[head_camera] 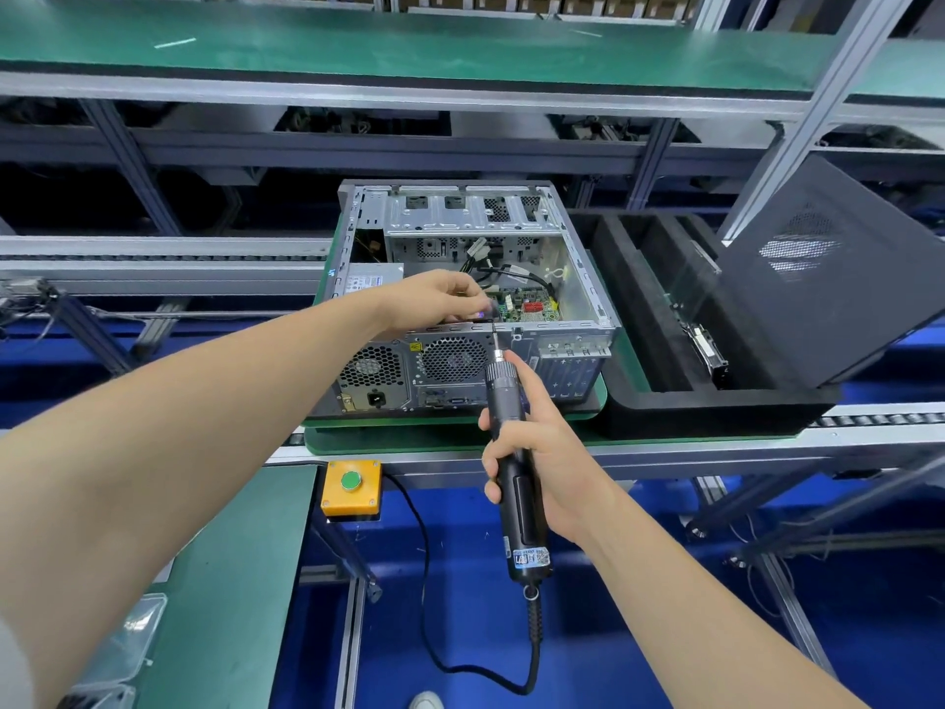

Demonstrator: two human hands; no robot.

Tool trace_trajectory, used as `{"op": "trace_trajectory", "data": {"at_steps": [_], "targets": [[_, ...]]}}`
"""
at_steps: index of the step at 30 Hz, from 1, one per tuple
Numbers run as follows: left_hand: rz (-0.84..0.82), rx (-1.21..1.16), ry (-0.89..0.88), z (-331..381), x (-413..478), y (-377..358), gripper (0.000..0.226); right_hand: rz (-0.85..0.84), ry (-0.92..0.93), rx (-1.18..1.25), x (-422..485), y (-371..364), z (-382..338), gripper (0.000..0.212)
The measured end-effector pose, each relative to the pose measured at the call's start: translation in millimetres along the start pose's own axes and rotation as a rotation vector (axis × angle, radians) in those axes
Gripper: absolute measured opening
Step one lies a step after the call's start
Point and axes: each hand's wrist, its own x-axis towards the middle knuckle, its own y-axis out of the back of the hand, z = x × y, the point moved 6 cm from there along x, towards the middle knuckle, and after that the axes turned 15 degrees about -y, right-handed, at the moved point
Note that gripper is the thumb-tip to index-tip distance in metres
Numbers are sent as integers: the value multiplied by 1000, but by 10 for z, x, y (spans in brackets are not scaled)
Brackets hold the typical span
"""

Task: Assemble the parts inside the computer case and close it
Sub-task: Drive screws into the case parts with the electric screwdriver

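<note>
Our right hand (534, 452) is wrapped fully round a black electric screwdriver (503, 383), index finger lying along the barrel. Below that hand the handle carries a white and blue sticker (531, 558) with a square code; its print is too small to read. The bit tip meets the top rear rim of the computer case (578, 299), right at our left hand (440, 299). Its fingers are bunched and curled over the rim. A blurred purple glint shows at the fingertips, but we cannot tell whether they pinch anything.

The case lies open on its side just beyond both hands, its rear panel facing us. Under the left hand a small yellow warning triangle (415, 346) sits beside the round fan grille. Behind the left wrist the power supply has a white label (365, 284), unreadable. A green circuit board (526, 309) shows past the left fingertips.

The case rests on a green-matted worktop (388, 438) riding a roller conveyor. Right of the right hand stands a black foam tray (639, 319), and a black perforated side panel (828, 278) leans against its far side. Below the left forearm is a yellow box with a green push button (351, 481). The screwdriver's black cable (424, 580) loops over a blue floor. Above, a green-topped shelf (409, 48) runs on aluminium framing.
</note>
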Motion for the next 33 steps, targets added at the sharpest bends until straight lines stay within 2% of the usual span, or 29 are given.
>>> {"op": "trace_trajectory", "data": {"at_steps": [7,19,33], "targets": [[-18,6,-26,-24,42,-4,21,16,-8,6,6,36,104,103],[15,27,25,-61,102,18,19,29,-22,-21,70,23,129,105],[-7,50,-50,-67,86,34,19,26,-18,-24,77,31,129,104]]}}
